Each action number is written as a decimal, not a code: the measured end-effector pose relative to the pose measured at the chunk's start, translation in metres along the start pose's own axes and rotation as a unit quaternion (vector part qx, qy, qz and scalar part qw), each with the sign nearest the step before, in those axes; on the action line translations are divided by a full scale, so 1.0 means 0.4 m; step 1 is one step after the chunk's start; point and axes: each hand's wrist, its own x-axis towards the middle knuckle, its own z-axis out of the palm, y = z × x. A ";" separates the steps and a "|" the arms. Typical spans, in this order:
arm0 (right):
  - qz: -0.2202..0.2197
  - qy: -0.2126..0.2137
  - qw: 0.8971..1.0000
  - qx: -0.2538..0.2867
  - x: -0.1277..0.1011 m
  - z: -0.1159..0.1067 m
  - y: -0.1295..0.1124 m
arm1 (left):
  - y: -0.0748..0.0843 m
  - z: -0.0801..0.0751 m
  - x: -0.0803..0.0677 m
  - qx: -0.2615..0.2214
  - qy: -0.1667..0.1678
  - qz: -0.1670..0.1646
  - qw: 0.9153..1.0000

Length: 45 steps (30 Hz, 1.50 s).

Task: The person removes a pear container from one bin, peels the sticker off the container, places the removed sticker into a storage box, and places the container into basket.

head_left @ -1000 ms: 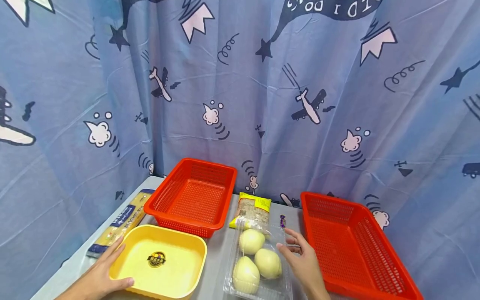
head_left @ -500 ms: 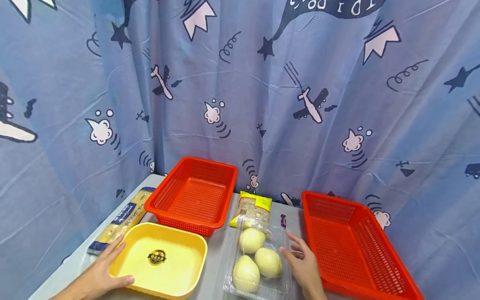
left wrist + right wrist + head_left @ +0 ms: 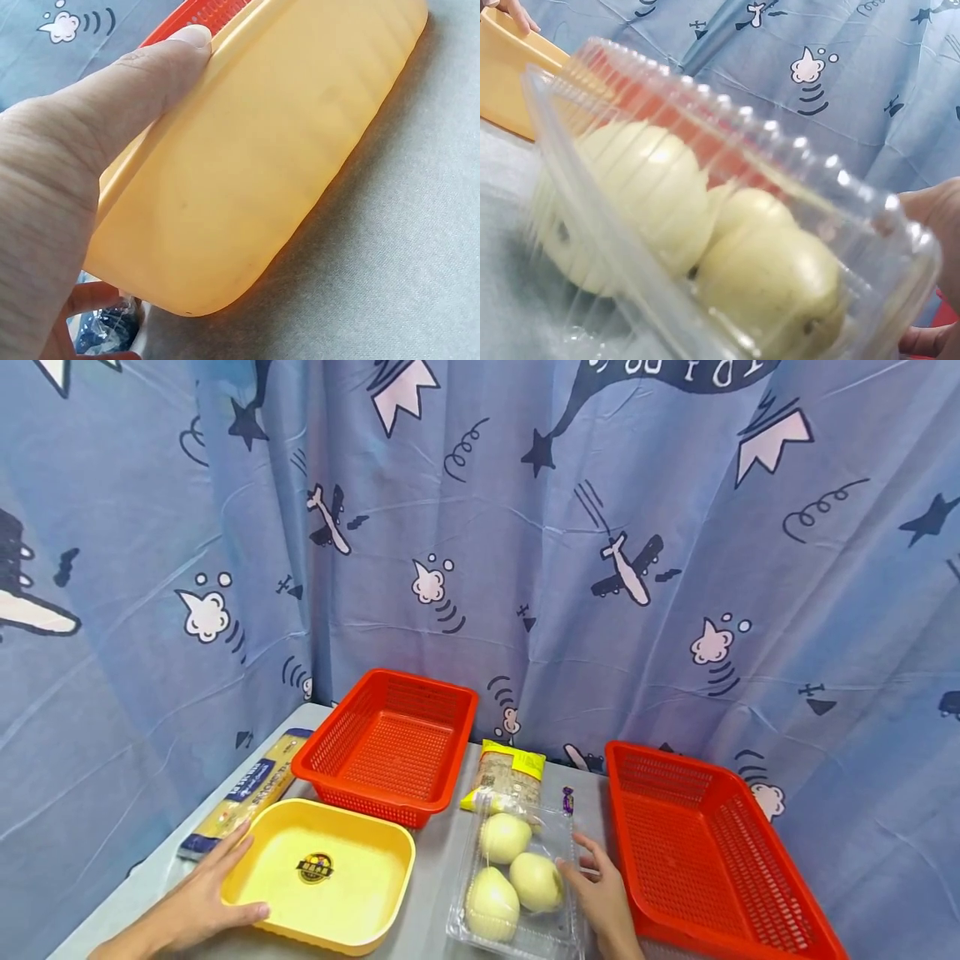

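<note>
In the head view my left hand touches the left side of a yellow plastic basin, fingers spread along its outside. The left wrist view shows the thumb lying against the basin's rim. The basin has a dark round label inside. My right hand is at the right side of a clear plastic clamshell box, its thumb near the edge. Three pale yellow, pear-like fruits lie inside the box; the right wrist view shows them through the ridged wall. Part of the right hand is hidden behind the box there.
A red basket stands behind the basin, and a larger red basket at the right. A spaghetti pack lies far left. Behind the box are a yellow-topped bag and a small purple-wrapped sweet. A patterned curtain surrounds the table.
The head view has shifted slightly. My right hand has eased a little toward the near edge along the box's side. The left hand, basin and box stay in place.
</note>
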 end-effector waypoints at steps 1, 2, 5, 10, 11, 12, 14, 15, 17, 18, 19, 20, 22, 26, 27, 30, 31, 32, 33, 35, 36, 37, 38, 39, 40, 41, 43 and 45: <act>0.003 -0.002 1.000 0.001 0.002 0.001 0.003 | 0.001 -0.001 0.001 0.000 -0.004 -0.004 1.000; 0.005 -0.004 1.000 0.003 0.003 0.002 0.005 | 0.001 -0.001 0.002 0.002 -0.007 -0.008 1.000; 0.007 -0.010 1.000 0.015 0.007 0.004 0.012 | 0.002 -0.006 0.005 0.005 -0.007 -0.006 1.000; 0.016 -0.015 0.999 0.039 0.010 0.006 0.025 | -0.001 -0.008 0.008 0.007 -0.002 0.006 1.000; 0.019 -0.015 0.999 0.045 0.011 0.006 0.027 | -0.001 -0.008 0.008 0.006 -0.002 0.006 1.000; 0.021 -0.017 0.998 0.050 0.013 0.007 0.031 | -0.001 -0.007 0.008 0.005 -0.001 0.009 1.000; 0.025 -0.022 0.998 0.060 0.019 0.009 0.037 | -0.002 -0.006 0.008 0.003 0.000 0.010 1.000; 0.028 -0.023 0.997 0.066 0.021 0.009 0.040 | -0.003 -0.005 0.008 0.002 0.000 0.012 1.000; 0.031 -0.026 0.996 0.078 0.024 0.012 0.046 | -0.004 -0.005 0.008 0.001 0.003 0.016 1.000; 0.032 -0.029 0.995 0.086 0.025 0.014 0.048 | -0.005 -0.004 0.008 0.001 0.003 0.018 1.000; 0.033 -0.030 0.994 0.096 0.025 0.015 0.050 | -0.005 -0.004 0.007 0.001 0.004 0.019 1.000; 0.033 -0.033 0.993 0.108 0.025 0.017 0.053 | -0.005 -0.004 0.007 0.001 0.004 0.019 1.000; 0.027 -0.039 0.990 0.130 0.026 0.020 0.059 | -0.006 -0.003 0.007 0.004 0.004 0.020 1.000; 0.014 -0.044 0.986 0.160 0.030 0.024 0.071 | -0.005 -0.005 0.007 0.006 -0.002 0.011 1.000; 0.011 -0.042 0.986 0.163 0.030 0.025 0.073 | -0.005 -0.006 0.008 0.008 -0.005 0.009 1.000; 0.006 -0.038 0.985 0.168 0.032 0.028 0.077 | -0.002 -0.012 0.011 0.009 -0.012 0.005 1.000; 0.003 -0.038 0.985 0.170 0.031 0.028 0.079 | 0.000 -0.013 0.012 0.007 -0.011 0.006 1.000; 0.000 -0.037 0.985 0.171 0.030 0.029 0.080 | 0.002 -0.015 0.013 0.007 -0.012 0.007 1.000; -0.003 -0.035 0.984 0.172 0.029 0.029 0.080 | 0.004 -0.018 0.015 0.007 -0.010 0.010 1.000; -0.008 -0.033 0.984 0.175 0.028 0.030 0.081 | 0.010 -0.023 0.019 0.003 -0.005 0.014 1.000; -0.010 -0.031 0.984 0.177 0.027 0.031 0.081 | 0.013 -0.025 0.020 0.001 -0.002 0.016 1.000; -0.012 -0.029 0.983 0.180 0.026 0.031 0.080 | 0.017 -0.028 0.022 -0.001 0.003 0.017 1.000; -0.014 -0.025 0.983 0.183 0.025 0.032 0.080 | 0.021 -0.031 0.024 -0.004 0.006 0.017 1.000; -0.017 -0.023 0.982 0.184 0.025 0.032 0.079 | 0.026 -0.034 0.025 -0.010 0.011 0.017 1.000; -0.018 -0.022 0.982 0.187 0.024 0.032 0.078 | 0.031 -0.037 0.027 -0.016 0.016 0.019 1.000; -0.021 -0.022 0.982 0.189 0.024 0.032 0.078 | 0.036 -0.040 0.028 -0.018 0.019 0.018 0.999; -0.027 -0.023 0.981 0.193 0.023 0.031 0.077 | 0.046 -0.045 0.031 -0.022 0.025 0.018 0.999; -0.029 -0.027 0.980 0.194 0.022 0.029 0.077 | 0.056 -0.050 0.034 -0.022 0.030 0.022 0.999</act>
